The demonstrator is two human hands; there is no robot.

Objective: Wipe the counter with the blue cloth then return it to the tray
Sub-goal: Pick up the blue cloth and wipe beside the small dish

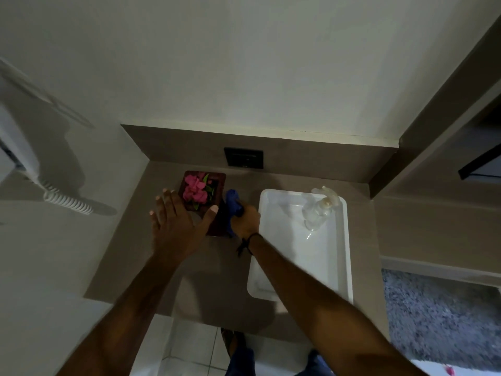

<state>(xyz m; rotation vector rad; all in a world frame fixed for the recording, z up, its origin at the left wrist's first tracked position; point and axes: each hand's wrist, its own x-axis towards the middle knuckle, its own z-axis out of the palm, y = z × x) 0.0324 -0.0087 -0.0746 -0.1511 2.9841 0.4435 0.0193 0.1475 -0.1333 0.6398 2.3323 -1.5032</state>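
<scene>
While a pale wall (pixel 244 63) fills the upper view, a brown counter (pixel 217 280) is seen below it, bounded by a low backsplash on which a dark switch plate (pixel 243 157) is set. A white tray (pixel 344 253) is laid on the counter's right part, and a clear pump bottle (pixel 318 211) is stood in its far end. A dark wooden dish (pixel 217 180) holding pink flowers (pixel 194 189) is placed left of the tray. The left hand (pixel 176 223) is spread wide open over the dish's near-left corner, with nothing gripped. The right hand (pixel 245 219) is closed around the blue cloth (pixel 233 202), which is bunched on the counter between dish and tray. A dark cord bracelet (pixel 248 241) is worn on the right wrist.
</scene>
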